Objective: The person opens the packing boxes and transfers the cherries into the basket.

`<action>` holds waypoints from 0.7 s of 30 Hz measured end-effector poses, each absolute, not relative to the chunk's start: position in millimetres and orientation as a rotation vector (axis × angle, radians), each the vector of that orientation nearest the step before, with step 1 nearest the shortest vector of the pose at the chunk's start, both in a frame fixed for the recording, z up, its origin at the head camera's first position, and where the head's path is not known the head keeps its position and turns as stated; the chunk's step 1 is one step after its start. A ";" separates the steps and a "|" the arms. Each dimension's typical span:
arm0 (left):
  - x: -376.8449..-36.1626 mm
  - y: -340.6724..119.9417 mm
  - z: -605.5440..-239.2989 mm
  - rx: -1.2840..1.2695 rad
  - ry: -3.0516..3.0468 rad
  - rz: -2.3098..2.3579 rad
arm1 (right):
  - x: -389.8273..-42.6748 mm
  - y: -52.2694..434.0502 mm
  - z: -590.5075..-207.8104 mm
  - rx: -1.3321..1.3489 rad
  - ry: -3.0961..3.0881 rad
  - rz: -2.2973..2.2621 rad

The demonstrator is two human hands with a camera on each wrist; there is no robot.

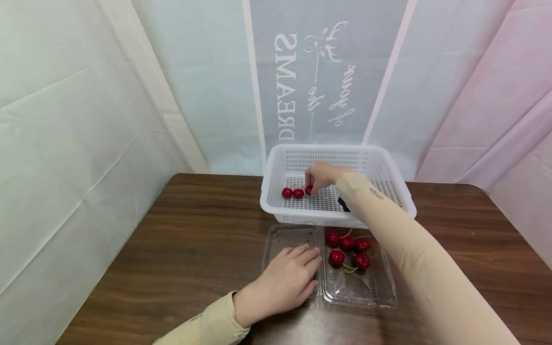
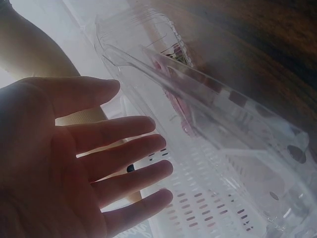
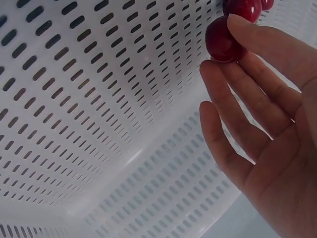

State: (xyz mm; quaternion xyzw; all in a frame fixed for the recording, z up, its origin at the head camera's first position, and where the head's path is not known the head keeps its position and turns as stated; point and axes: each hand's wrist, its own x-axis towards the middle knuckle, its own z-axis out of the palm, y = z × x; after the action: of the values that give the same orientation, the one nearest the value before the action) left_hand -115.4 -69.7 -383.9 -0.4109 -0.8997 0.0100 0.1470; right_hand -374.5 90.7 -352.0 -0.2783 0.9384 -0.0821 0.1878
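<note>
Inside the white perforated basket [image 1: 276, 212], my right hand [image 1: 321, 176] pinches a dark red cherry [image 3: 223, 40] between thumb and fingers, close over the basket floor. Two more cherries [image 1: 293, 193] lie in a row to its left. My left hand [image 1: 284, 278] rests with straight fingers over the lid half of a clear plastic clamshell box [image 1: 360, 303], in front of the basket. Several cherries with green stems [image 1: 361, 261] lie in the box's right half. In the left wrist view the fingers [image 2: 133, 148] are spread beside the clear plastic.
The box and basket stand on a dark wood table [image 1: 185, 249]. Behind the basket hangs a pale curtain [image 1: 215, 86] with printed lettering, and white cloth closes in both sides. My right forearm crosses over the basket's right front rim.
</note>
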 end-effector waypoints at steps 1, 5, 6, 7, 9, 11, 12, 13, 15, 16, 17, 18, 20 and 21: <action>-115.4 -69.7 -384.0 -1.183 -2.589 0.030 | -373.8 90.7 -352.1 -0.772 2.636 -0.231; -115.3 -69.6 -385.0 -1.183 -2.588 0.034 | -371.5 91.2 -352.3 -0.734 2.624 -0.218; -115.3 -69.5 -385.1 -1.183 -2.587 0.035 | -370.9 91.3 -352.5 -0.730 2.622 -0.209; -115.3 -69.5 -385.2 -1.182 -2.586 0.034 | -370.3 91.4 -352.8 -0.723 2.620 -0.201; -115.2 -69.5 -385.2 -1.181 -2.585 0.032 | -369.7 91.6 -353.3 -0.739 2.611 -0.197; -115.0 -69.5 -385.0 -1.183 -2.583 0.031 | -369.6 91.6 -354.0 -0.754 2.603 -0.198; -115.0 -69.5 -385.0 -1.184 -2.582 0.032 | -369.4 91.4 -354.1 -0.760 2.601 -0.197; -114.9 -69.5 -384.9 -1.185 -2.581 0.031 | -369.1 91.3 -354.0 -0.763 2.598 -0.202; -114.9 -69.5 -384.8 -1.185 -2.579 0.033 | -368.7 90.9 -353.9 -0.776 2.594 -0.208; -114.8 -69.5 -384.8 -1.185 -2.579 0.033 | -368.6 90.6 -353.9 -0.774 2.596 -0.207; -114.8 -69.5 -384.7 -1.184 -2.578 0.034 | -368.3 90.2 -353.6 -0.776 2.598 -0.205; -114.9 -69.5 -384.7 -1.183 -2.578 0.035 | -368.1 90.1 -353.6 -0.782 2.598 -0.204; -114.9 -69.4 -384.6 -1.181 -2.580 0.039 | -367.9 89.8 -353.9 -0.796 2.598 -0.202; -114.9 -69.4 -384.5 -1.181 -2.580 0.041 | -368.0 89.5 -354.2 -0.796 2.598 -0.201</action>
State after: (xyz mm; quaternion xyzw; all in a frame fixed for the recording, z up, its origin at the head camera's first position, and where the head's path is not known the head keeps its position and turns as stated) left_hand -114.9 -69.4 -384.5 -0.4114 -0.8987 0.0143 0.1514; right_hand -368.0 89.5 -354.2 -0.2859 0.9329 -0.0722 0.2068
